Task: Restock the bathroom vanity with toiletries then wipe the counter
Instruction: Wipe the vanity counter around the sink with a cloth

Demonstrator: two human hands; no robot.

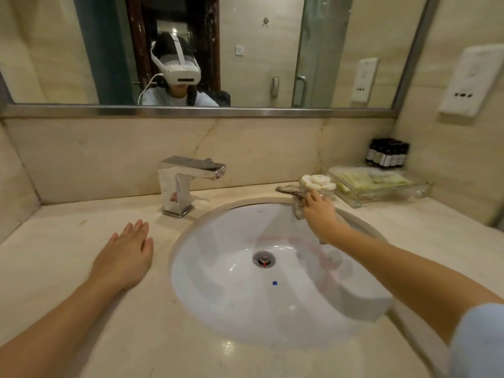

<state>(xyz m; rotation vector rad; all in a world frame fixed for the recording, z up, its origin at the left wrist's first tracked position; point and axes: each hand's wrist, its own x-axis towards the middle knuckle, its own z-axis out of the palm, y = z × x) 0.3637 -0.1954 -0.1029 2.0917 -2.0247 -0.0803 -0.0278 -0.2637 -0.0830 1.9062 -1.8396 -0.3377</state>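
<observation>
My left hand (pixel 128 252) lies flat, fingers straight, on the beige marble counter (pixel 68 241) left of the sink. My right hand (pixel 319 214) reaches over the sink's far right rim and holds a thin grey cloth (pixel 297 207), which shows on both sides of the hand. Its fingertips are against the base of a clear glass topped with round white cotton pads (pixel 317 181). A clear tray (pixel 392 196) of pale green sachets stands to the right. Several small dark bottles (pixel 387 155) stand in the back right corner.
The white oval basin (pixel 245 309) fills the middle, with a chrome faucet (pixel 180 184) behind its left side. A mirror (pixel 272 50) spans the back wall. A white wall unit (pixel 469 80) hangs on the right.
</observation>
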